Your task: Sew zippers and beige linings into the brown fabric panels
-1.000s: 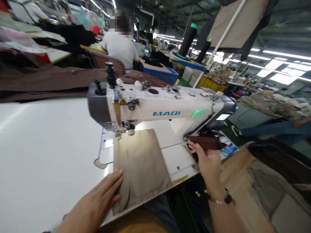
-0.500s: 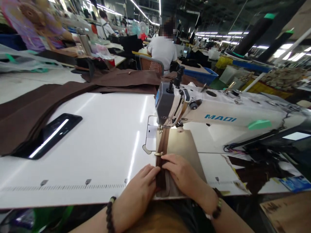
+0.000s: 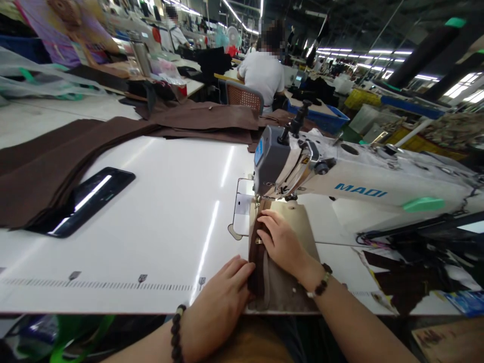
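One brown strip (image 3: 257,278) — under spread right fingers (image 3: 270,224), against left fingers (image 3: 244,274) — pinch unclear.

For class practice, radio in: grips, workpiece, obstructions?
Left grip, right grip touching brown strip. It overlies beige fabric, reaching sewing machine. Phone left, apart from work.

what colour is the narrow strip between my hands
The strip is dark brown; it shows best in the head view.

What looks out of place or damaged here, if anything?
Two oddities: a glossy black phone-like slab lies slanted against stacked brown fabric sheets, and ragged dark brown fabric scraps lie loosely near the white table's front edge, at right. The dark brown fabric strip at the left hand and right hand looks straight; no spill or damage shows.
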Demonstrator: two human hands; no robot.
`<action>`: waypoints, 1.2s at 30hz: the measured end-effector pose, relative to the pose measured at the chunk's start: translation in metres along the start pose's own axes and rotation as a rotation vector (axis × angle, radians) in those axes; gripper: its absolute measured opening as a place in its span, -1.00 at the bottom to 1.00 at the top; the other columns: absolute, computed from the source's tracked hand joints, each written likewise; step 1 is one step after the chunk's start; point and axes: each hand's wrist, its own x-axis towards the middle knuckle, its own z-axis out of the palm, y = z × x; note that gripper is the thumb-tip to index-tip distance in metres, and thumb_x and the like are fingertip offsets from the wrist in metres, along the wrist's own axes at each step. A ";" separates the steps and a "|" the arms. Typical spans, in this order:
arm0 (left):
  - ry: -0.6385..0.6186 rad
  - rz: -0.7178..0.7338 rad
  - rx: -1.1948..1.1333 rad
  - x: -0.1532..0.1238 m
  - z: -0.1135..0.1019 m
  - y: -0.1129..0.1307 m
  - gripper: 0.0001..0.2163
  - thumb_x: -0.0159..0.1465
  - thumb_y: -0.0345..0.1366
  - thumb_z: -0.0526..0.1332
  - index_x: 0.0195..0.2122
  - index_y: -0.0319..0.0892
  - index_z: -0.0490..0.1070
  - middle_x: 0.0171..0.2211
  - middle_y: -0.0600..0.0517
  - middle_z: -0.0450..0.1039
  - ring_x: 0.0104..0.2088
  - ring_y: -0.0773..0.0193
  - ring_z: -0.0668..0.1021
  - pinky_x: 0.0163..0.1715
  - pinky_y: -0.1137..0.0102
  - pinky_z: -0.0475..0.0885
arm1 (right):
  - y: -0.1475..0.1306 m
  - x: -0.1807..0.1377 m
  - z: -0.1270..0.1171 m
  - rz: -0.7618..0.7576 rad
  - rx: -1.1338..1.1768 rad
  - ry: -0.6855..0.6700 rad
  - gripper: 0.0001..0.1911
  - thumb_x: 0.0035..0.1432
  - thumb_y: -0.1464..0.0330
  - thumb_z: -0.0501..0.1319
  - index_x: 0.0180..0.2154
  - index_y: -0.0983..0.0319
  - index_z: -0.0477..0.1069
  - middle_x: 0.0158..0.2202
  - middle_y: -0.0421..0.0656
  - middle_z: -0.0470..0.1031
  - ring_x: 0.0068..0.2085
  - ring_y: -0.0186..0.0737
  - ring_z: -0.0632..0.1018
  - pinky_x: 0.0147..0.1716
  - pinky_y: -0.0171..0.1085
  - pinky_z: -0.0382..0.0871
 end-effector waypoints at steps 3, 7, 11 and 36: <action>0.017 0.011 -0.009 -0.001 -0.001 0.000 -0.82 0.22 -0.42 0.16 -0.54 -0.27 0.40 -0.15 -0.08 0.35 -0.11 0.13 0.34 -0.01 0.22 0.32 | 0.006 -0.005 0.014 -0.038 -0.095 0.018 -0.62 0.20 0.45 -0.05 0.04 0.36 0.24 0.10 0.05 0.23 0.15 -0.11 0.23 0.15 0.00 0.11; -0.001 0.120 -0.060 -0.004 -0.010 0.001 -0.77 0.28 -0.46 0.03 -0.49 -0.25 0.38 -0.17 -0.03 0.38 -0.10 0.22 0.35 0.08 0.33 0.23 | 0.007 -0.022 0.018 0.004 -0.072 -0.016 -0.55 0.21 0.45 -0.08 0.14 0.38 0.12 0.18 0.03 0.14 0.19 -0.19 0.18 0.17 -0.09 0.14; -0.087 0.290 -0.126 -0.010 -0.016 0.003 -0.84 0.26 -0.41 0.06 -0.42 -0.24 0.39 -0.21 -0.02 0.40 -0.15 0.24 0.36 0.06 0.37 0.24 | -0.002 -0.040 0.013 0.011 -0.088 -0.042 -0.54 0.21 0.44 -0.05 0.15 0.33 0.13 0.21 -0.01 0.08 0.20 -0.17 0.17 0.15 -0.08 0.18; -0.134 0.245 0.015 0.054 -0.047 -0.052 -0.74 0.36 -0.40 -0.10 -0.17 -0.35 0.36 -0.12 -0.11 0.38 -0.12 0.19 0.39 -0.05 0.30 0.34 | -0.001 -0.041 0.020 -0.068 -0.306 -0.079 -0.57 0.24 0.44 -0.11 0.13 0.35 0.15 0.18 0.04 0.13 0.20 -0.04 0.17 0.09 0.18 0.10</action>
